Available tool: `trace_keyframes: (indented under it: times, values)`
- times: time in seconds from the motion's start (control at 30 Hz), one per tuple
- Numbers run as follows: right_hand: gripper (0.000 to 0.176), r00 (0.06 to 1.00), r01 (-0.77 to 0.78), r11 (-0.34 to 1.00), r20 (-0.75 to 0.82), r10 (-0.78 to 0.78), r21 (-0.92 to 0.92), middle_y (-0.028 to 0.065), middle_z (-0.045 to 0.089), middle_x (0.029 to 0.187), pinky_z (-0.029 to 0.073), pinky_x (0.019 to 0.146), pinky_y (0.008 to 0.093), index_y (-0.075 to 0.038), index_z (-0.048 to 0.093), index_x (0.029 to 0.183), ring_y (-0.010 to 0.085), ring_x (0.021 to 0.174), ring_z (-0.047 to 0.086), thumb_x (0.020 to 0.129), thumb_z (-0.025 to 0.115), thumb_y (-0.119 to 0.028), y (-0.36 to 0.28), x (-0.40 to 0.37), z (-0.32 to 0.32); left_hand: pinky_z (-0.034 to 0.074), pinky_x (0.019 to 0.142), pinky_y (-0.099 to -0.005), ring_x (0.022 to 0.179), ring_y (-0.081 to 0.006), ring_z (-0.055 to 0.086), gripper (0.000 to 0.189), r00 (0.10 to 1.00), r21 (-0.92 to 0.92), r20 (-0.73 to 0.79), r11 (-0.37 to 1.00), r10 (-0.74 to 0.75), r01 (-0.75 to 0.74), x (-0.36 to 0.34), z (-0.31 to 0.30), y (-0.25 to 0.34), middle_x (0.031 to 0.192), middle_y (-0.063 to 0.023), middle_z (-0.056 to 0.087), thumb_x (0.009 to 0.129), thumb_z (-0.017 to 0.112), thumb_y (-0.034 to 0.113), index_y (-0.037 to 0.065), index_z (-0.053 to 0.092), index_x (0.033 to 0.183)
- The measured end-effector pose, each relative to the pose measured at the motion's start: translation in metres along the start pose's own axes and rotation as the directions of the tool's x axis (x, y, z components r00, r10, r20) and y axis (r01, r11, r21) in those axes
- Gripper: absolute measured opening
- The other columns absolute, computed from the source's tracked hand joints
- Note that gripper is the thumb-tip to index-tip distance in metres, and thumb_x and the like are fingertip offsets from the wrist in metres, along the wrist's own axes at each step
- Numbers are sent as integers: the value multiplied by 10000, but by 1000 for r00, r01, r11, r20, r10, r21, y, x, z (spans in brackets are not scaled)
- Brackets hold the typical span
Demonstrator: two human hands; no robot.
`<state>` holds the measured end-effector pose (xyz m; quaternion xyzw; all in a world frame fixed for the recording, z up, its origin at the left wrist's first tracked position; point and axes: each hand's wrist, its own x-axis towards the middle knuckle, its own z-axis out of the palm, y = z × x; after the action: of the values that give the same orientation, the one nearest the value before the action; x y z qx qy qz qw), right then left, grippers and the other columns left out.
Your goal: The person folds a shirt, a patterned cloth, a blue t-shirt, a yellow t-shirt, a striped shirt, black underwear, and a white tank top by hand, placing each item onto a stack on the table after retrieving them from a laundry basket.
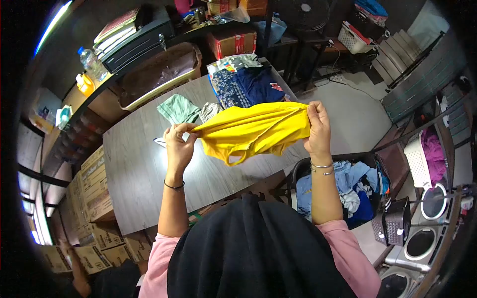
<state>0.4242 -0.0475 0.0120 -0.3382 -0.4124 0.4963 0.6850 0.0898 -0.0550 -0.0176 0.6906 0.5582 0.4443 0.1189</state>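
A yellow shirt is stretched sideways over the table, its folds running from hand to hand and a small loop of cloth hanging at its lower edge. My left hand pinches one end between thumb and fingers. At the other end, my right hand grips the cloth with the fingers closed over it. Beyond the shirt lie a light green cloth and a small patterned cloth. Dark blue folded clothes are stacked at the table's far side.
A black basket full of clothes stands right of the table. Cardboard boxes line the left side, where another person's arm shows. Washing machines and a white basket with purple cloth are at the right.
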Motion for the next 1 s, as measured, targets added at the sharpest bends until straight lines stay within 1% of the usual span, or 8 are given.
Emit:
trace_keyframes:
  times: [0.13, 0.27, 0.43, 0.53, 0.67, 0.87, 0.9, 1.0]
  values:
    - [183, 952, -294, 933, 147, 268, 207, 33, 606, 967, 522, 807, 300, -78, 525, 1003, 138, 900, 620, 987, 501, -259, 3, -1, 25, 491, 764, -318, 824, -168, 612, 109, 954, -38, 76, 955, -291, 295, 7, 0, -4, 839, -81, 640, 792, 636, -22, -14, 601, 895]
    - [201, 898, -434, 845, 229, 377, 311, 58, 630, 1042, 527, 838, 317, -65, 540, 1076, 166, 954, 636, 993, 481, -238, 5, -8, 66, 389, 986, -421, 1197, -344, 452, 804, 954, -208, 94, 942, 286, -262, -9, 27, 27, 1269, -177, 476, 574, 883, 289, 39, 478, 1223]
    - [224, 881, -444, 840, 325, 345, 311, 47, 615, 1044, 548, 757, 280, -75, 510, 1136, 149, 934, 633, 997, 467, -247, 8, -18, 85, 307, 1077, -432, 1321, -341, 317, 1168, 985, -581, 67, 809, 157, -89, -36, 74, 70, 1405, -171, 280, 472, 937, 346, 60, 294, 1405]
    - [207, 880, -415, 888, 337, 335, 201, 20, 598, 1040, 548, 717, 269, -77, 517, 1123, 120, 929, 626, 1002, 455, -234, 5, -29, 81, 462, 922, -354, 1082, -246, 560, 471, 996, -421, 43, 906, 80, -54, -26, 73, 75, 1135, -133, 546, 731, 745, 66, -1, 535, 1147]
    - [153, 936, -286, 957, 204, 288, -37, -4, 596, 992, 517, 711, 233, -73, 542, 1053, 100, 922, 614, 994, 480, -200, 2, -37, 61, 502, 793, -253, 875, -139, 615, 169, 866, -872, 470, 66, -170, 486, 2, 63, 56, 957, -62, 632, 879, 469, -15, 18, 575, 1006]
    - [502, 967, 211, 522, 253, 9, -826, 54, 627, 963, 499, 775, 274, -10, 566, 1144, 174, 959, 622, 753, 788, -231, -35, -34, 44, 478, 767, -232, 879, -86, 584, 208, 761, -695, 648, 393, -23, 603, 29, 51, 81, 958, -49, 646, 949, 519, 149, -17, 624, 1017]
    - [739, 894, 435, 552, 415, -169, -712, 106, 639, 1012, 495, 824, 324, 0, 534, 1232, 246, 954, 625, 620, 862, -252, -18, -28, 43, 463, 749, -231, 856, -76, 572, 195, 820, -658, 558, 668, 125, 347, 33, 47, 89, 894, -24, 640, 934, 543, 148, -18, 621, 1001]
    - [488, 810, 301, 741, 571, 134, -600, 99, 641, 1017, 488, 822, 301, 8, 544, 1187, 212, 899, 622, 787, 748, -181, 22, -28, 34, 468, 758, -282, 862, -194, 611, 162, 603, -590, 764, 627, 229, 508, 40, 52, 80, 948, -76, 645, 829, 667, 110, -7, 620, 930]
